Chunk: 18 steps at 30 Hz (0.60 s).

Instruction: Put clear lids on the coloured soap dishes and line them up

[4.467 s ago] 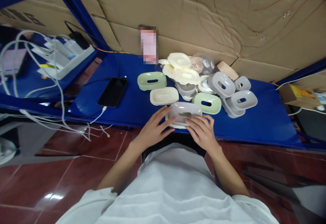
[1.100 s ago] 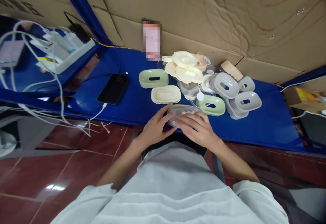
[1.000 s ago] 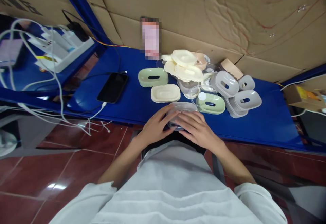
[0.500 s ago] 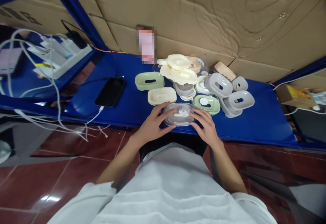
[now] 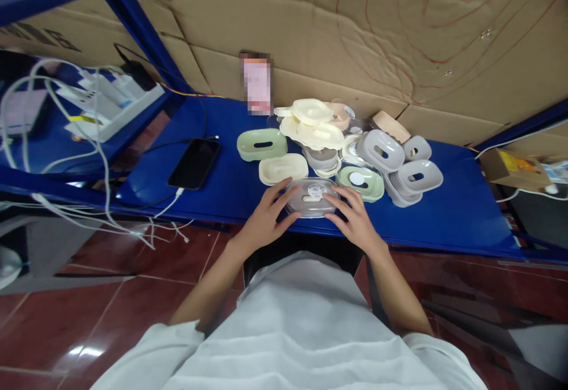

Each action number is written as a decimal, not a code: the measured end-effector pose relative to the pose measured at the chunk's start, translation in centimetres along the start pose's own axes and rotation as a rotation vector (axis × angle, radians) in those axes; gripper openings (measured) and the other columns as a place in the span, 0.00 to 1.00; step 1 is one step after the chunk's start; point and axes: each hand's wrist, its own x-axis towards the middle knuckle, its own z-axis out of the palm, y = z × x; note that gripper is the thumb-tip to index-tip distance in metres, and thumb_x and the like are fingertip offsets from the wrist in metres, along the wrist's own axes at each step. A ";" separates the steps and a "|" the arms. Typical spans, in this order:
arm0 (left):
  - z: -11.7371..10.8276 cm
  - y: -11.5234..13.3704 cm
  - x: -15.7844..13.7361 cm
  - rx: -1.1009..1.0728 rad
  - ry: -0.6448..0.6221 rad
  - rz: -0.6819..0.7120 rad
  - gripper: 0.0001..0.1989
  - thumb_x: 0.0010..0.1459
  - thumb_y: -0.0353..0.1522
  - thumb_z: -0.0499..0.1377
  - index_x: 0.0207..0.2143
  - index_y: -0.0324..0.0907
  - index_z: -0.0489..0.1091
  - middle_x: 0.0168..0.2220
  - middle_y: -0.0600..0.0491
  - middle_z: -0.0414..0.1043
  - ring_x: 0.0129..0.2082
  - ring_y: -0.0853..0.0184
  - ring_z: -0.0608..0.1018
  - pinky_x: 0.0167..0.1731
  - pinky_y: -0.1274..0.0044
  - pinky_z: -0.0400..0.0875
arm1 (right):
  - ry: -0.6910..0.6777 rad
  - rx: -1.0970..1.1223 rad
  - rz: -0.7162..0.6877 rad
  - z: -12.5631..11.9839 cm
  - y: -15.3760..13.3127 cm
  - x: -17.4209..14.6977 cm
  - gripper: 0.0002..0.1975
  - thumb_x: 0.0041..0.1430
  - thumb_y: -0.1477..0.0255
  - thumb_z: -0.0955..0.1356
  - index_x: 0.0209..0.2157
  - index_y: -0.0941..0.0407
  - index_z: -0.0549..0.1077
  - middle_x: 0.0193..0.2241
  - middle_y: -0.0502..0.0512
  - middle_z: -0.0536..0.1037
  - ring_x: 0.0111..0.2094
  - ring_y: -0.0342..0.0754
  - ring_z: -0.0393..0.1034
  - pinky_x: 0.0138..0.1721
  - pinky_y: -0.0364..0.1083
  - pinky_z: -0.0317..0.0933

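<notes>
A grey oval soap dish [image 5: 306,205] with a clear cover and a round white label lies at the table's front edge. Around its left end curve the fingers of my left hand [image 5: 265,219], thumb at the near side. My right hand [image 5: 355,217] grips the right end in the same way. Just beyond it are a cream tray [image 5: 283,169] and a green dish with a white sticker [image 5: 368,184]. A green slotted dish [image 5: 261,143] sits farther left. Cream parts [image 5: 313,132] are heaped behind, and several grey slotted dishes [image 5: 419,176] lie to the right.
On the blue table [image 5: 465,212], a black phone [image 5: 194,164] with a white cable lies left. Another phone [image 5: 257,84], its screen blurred out, leans on the cardboard wall [image 5: 302,23]. White cables and a power strip [image 5: 128,112] are far left; a small carton [image 5: 515,168] stands right.
Both hands keep hold of the grey soap dish. The label on its cover appears slightly farther left and higher, and my right fingers have shifted slightly left. The view has tilted slightly.
</notes>
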 end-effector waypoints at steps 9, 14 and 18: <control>0.2 -0.1 -0.2 -0.015 -0.031 -0.020 0.41 0.69 0.41 0.66 0.77 0.54 0.50 0.75 0.39 0.56 0.75 0.48 0.64 0.71 0.52 0.66 | -0.061 0.040 -0.008 -0.1 -0.1 -0.1 0.32 0.72 0.63 0.71 0.73 0.39 0.63 0.67 0.60 0.69 0.73 0.63 0.61 0.71 0.66 0.63; 0.3 -0.3 -0.2 -0.040 -0.031 -0.008 0.35 0.68 0.39 0.67 0.73 0.56 0.60 0.75 0.41 0.56 0.72 0.50 0.69 0.68 0.55 0.72 | -0.082 0.002 -0.065 0.3 -0.1 0.0 0.41 0.69 0.65 0.74 0.77 0.38 0.55 0.75 0.59 0.61 0.75 0.64 0.57 0.73 0.67 0.60; 0.4 -0.5 -0.2 -0.042 -0.019 -0.003 0.33 0.67 0.39 0.68 0.71 0.54 0.64 0.74 0.41 0.58 0.70 0.50 0.71 0.66 0.54 0.74 | -0.058 -0.037 -0.086 0.5 -0.3 -0.3 0.42 0.68 0.67 0.74 0.77 0.38 0.55 0.76 0.56 0.59 0.75 0.63 0.57 0.73 0.66 0.61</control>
